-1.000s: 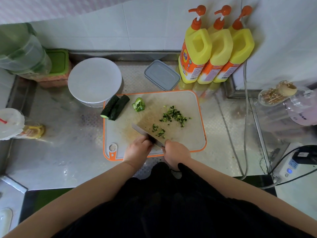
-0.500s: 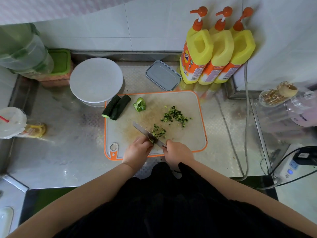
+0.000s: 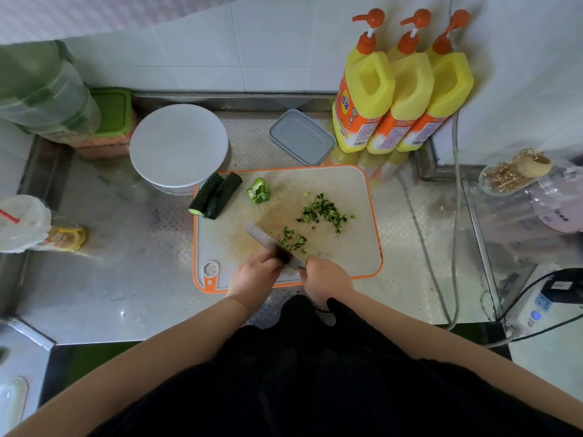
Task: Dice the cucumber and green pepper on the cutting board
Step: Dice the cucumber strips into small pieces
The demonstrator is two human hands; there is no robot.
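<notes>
Since a moment ago the cleaver has tipped from lying broadside to standing on its edge beside the small near heap of dice, the right hand wrapped round its handle and the left hand curled at the blade's heel, though whether it grips anything I cannot tell. Under them lies the pale, orange-rimmed cutting board on dimpled steel counter, with a larger scatter of dice at 2 o'clock of the blade. Farther off, at 11 o'clock, rest two dark cucumber pieces and one glossy green pepper chunk, then a round white lid, a grey rectangular box and three yellow pump bottles against the white tiled wall.
</notes>
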